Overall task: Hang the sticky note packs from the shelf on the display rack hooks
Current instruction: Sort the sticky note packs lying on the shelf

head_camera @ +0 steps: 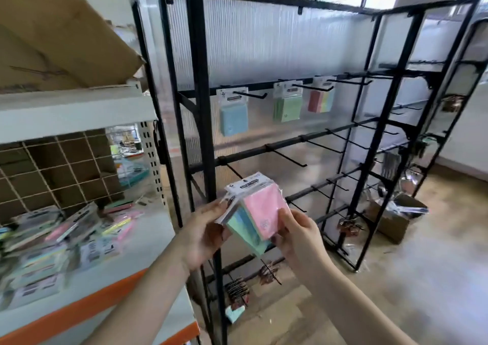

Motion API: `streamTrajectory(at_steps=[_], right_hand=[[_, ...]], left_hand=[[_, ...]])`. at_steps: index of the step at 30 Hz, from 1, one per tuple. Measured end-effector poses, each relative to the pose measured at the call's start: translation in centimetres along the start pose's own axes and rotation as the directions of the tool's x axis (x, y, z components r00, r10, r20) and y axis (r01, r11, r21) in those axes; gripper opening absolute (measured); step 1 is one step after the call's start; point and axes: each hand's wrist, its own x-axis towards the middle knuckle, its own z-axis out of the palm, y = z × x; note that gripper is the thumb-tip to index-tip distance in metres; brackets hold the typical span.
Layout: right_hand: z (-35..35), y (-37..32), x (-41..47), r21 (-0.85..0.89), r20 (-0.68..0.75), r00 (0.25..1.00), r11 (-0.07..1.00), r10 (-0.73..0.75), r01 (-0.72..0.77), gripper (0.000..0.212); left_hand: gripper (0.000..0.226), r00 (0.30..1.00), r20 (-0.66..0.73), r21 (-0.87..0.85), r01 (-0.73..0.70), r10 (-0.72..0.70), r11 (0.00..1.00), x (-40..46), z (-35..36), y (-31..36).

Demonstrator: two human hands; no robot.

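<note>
Both hands hold a small fanned stack of sticky note packs in front of the display rack (pixel 203 133). Left hand (pixel 203 235) grips the stack from its left side, thumb over the header cards, while right hand (pixel 297 235) pinches the front pink pack (pixel 262 210) at its lower right corner; a green and blue pack (pixel 245 232) sits just behind it. How many packs are in the stack I cannot tell.

Above the hands, on the top hook bar, three packs already hang: a blue pack (pixel 233 118) on the leftmost hook, a green pack (pixel 287 108) on the next, and a multicolour pack (pixel 320 100) to the right of that. Further hooks along that bar and every hook on the second bar (pixel 286 157), just above the hands, look bare.

To the left of the left hand, a loose pile of packs (pixel 52 239) lies on the white shelf (pixel 148 241), blurred but clearly numerous.

By my judgement the job is at an early stage: three hung, a handful in hand, and most of the stock waiting on the shelf. One teal pack (pixel 235 313) lies on the floor below the hands.
</note>
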Motion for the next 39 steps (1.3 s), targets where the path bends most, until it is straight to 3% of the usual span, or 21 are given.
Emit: streamTrajectory(at_steps=[4, 11, 14, 17, 20, 22, 25, 29, 34, 39], right_hand=[[-3.2, -3.5, -0.5, 0.042, -0.065, 0.996, 0.997, -0.056, 0.059, 0.019], [-6.7, -7.0, 0.6, 0.036, -0.118, 0.987, 0.993, -0.11, 0.115, 0.015], [-8.1, -8.0, 2.1, -0.069, -0.11, 0.983, 0.988, -0.146, 0.138, 0.023], [-9.4, -9.5, 4.6, -0.154, -0.129, 0.977, 0.977, -0.169, 0.148, 0.018], [-10.9, -11.8, 7.9, -0.387, -0.101, 0.971, 0.907, -0.218, 0.164, 0.018], [-11.6, -14.0, 10.3, -0.51, -0.08, 0.962, 0.84, -0.26, 0.185, 0.019], [-12.1, -17.3, 14.6, -0.597, -0.152, 0.925, 0.778, -0.349, 0.195, 0.025], [-13.2, -20.2, 20.0, -0.599, -0.216, 0.838, 0.746, -0.501, 0.291, 0.029], [-14.9, -21.9, 25.3, -0.561, -0.252, 0.792, 0.75, -0.556, 0.349, 0.027], [-17.1, -23.4, 29.2, -0.48, -0.329, 0.747, 0.783, -0.578, 0.395, 0.033]], left_hand=[[0.017, 0.998, 0.037, -0.105, -0.04, 0.044, 0.994, 1.3, 4.6, -2.6], [0.024, 0.993, 0.082, 0.074, -0.088, 0.081, 0.993, 4.8, 11.0, -4.0], [0.034, 0.985, 0.138, 0.112, -0.121, 0.105, 0.986, 7.3, 13.7, -4.1], [0.013, 0.983, 0.127, 0.127, -0.149, 0.133, 0.981, 10.6, 16.2, -4.6], [0.028, 0.979, 0.122, 0.187, -0.186, 0.166, 0.964, 14.4, 18.3, -4.9], [0.009, 0.971, 0.184, 0.237, -0.193, 0.152, 0.952, 16.8, 19.8, -5.1], [0.028, 0.955, 0.269, 0.272, -0.196, 0.121, 0.942, 20.5, 22.3, -5.3], [0.056, 0.942, 0.298, 0.321, -0.249, 0.152, 0.914, 25.5, 24.8, -4.9], [0.03, 0.922, 0.302, 0.27, -0.327, 0.243, 0.906, 31.4, 26.6, -4.4], [0.039, 0.875, 0.268, 0.385, -0.48, 0.402, 0.788, 35.6, 28.3, -3.5]])
